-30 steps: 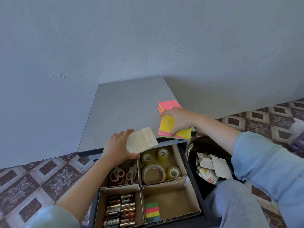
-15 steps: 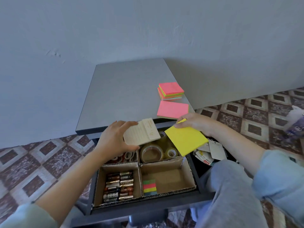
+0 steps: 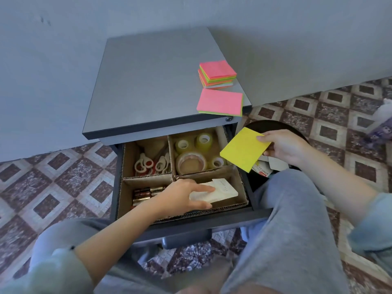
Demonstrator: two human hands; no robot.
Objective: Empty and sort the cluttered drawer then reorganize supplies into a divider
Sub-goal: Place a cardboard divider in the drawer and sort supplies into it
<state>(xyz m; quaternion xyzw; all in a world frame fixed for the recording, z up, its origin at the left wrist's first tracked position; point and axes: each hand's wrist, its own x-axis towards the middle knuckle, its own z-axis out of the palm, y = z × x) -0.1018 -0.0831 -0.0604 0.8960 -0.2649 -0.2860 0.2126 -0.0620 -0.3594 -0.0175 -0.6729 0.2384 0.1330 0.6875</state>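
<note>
1. The left hand (image 3: 184, 196) grips the white notepad (image 3: 214, 193), forefinger laid along its top. Set it flat before the fingers let go.
2. The notepad is low in the near-right cell of the cardboard divider (image 3: 148, 178). Push it to one side, leaving floor for more pads.
3. The right hand (image 3: 284, 145) pinches the yellow pad (image 3: 244, 149) by a corner, above the right edge of the drawer (image 3: 222, 221). Hold it clear for now.
4. The pink pads (image 3: 220, 101) lie on the cabinet top (image 3: 152, 81).

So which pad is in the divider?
The white pad, gripped by the left hand in the near right compartment. The right hand holds the yellow pad; the pink stack and flat pink pad lie on the cabinet.
</note>
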